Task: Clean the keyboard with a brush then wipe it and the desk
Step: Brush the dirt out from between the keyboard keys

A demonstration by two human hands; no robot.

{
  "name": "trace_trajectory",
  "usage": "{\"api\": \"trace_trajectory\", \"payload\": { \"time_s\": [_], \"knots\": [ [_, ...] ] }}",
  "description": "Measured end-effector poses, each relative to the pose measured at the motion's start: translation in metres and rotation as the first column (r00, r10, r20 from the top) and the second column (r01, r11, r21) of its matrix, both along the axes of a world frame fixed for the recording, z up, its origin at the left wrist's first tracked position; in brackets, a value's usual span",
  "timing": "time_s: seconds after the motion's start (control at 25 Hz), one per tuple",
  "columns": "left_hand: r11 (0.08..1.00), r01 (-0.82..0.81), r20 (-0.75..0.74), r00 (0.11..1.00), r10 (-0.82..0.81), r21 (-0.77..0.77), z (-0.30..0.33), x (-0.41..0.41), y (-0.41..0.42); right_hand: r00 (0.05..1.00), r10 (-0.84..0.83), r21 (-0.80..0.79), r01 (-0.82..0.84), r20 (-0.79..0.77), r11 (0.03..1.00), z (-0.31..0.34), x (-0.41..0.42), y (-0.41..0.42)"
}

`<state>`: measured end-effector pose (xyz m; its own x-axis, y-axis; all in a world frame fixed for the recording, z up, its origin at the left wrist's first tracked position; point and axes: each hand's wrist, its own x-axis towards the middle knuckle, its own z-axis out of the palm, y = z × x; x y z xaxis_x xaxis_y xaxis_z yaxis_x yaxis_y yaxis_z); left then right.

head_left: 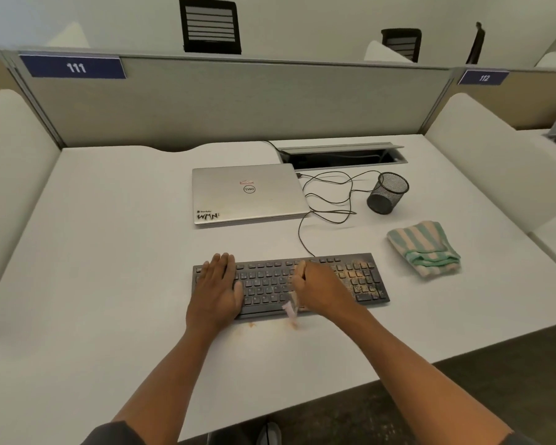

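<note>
Near the front edge of the white desk (pixel 109 252) lies the black keyboard (pixel 360 284), its cable (pixel 302 232) running back toward the closed silver laptop (pixel 247 194); orange-brown crumbs are thick over the number pad at its right end, and a few lie on the desk just in front of its lower edge. Across the left end rests the left hand (pixel 217 284), fingers straight and flat on the keys, apparently steadying the board. Over the middle keys the right hand (pixel 321 287) is curled round a small brush (pixel 291 308), whose pale, motion-blurred tip pokes out below the fist toward the desk edge; the bristles cannot be made out. Brushing appears under way, with the dirtiest section not yet cleared. To the right, apart from the keyboard, sits a folded green-and-cream striped cloth (pixel 424 248), untouched, and behind it a black mesh pen cup (pixel 387 194) beside the cable loops. Risks from here, as a judgement: strokes drawn toward the body may sweep crumbs off the desk onto the floor; brisk flicks may scatter debris toward the laptop or cloth; a shift of the steadying hand may let the keyboard slide and drag its cable
</note>
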<state>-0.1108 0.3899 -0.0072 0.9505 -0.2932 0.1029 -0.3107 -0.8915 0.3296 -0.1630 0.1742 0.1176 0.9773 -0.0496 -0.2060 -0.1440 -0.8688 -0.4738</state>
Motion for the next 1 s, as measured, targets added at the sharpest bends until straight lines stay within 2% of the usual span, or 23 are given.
{"api": "trace_trajectory", "payload": {
  "time_s": [0.08,0.16,0.36,0.4,0.56,0.6,0.72,0.84,1.0],
  "knots": [
    [1.000,0.000,0.001,1.000,0.000,-0.008,-0.001,-0.001,0.000,0.996,-0.061,0.098,0.054,0.064,0.994,0.005,0.005,-0.004],
    [1.000,-0.002,-0.009,1.000,0.001,-0.014,-0.001,-0.001,0.001,0.995,-0.074,0.173,0.062,0.063,0.983,0.009,0.006,0.000],
    [1.000,0.003,-0.011,1.000,-0.003,-0.027,0.002,-0.002,0.000,0.999,0.042,-0.052,-0.043,-0.027,0.998,0.004,0.002,0.002],
    [1.000,0.001,-0.011,1.000,-0.002,-0.030,0.001,-0.001,0.000,0.998,0.052,-0.049,-0.053,-0.018,0.997,0.010,0.005,0.001],
    [1.000,0.003,-0.032,0.999,-0.004,-0.026,0.001,-0.003,0.001,0.993,0.104,0.199,-0.114,0.059,0.973,0.027,0.019,0.014],
    [1.000,0.005,-0.036,0.999,-0.006,-0.026,0.001,-0.003,0.001,0.992,0.116,0.212,-0.125,0.055,0.969,0.025,0.020,0.019],
    [0.999,0.006,-0.030,1.000,-0.007,-0.036,0.004,-0.004,0.000,0.991,0.130,0.100,-0.125,-0.041,0.987,0.008,0.018,0.018],
    [0.999,0.005,-0.027,1.000,-0.006,-0.037,0.004,-0.003,0.000,0.993,0.059,0.129,-0.046,-0.098,0.991,0.010,0.022,0.008],
    [0.999,0.012,-0.024,1.000,-0.013,-0.044,0.004,-0.003,0.001,0.997,-0.081,0.226,0.075,0.017,0.971,0.021,0.042,0.017]
  ]
}}
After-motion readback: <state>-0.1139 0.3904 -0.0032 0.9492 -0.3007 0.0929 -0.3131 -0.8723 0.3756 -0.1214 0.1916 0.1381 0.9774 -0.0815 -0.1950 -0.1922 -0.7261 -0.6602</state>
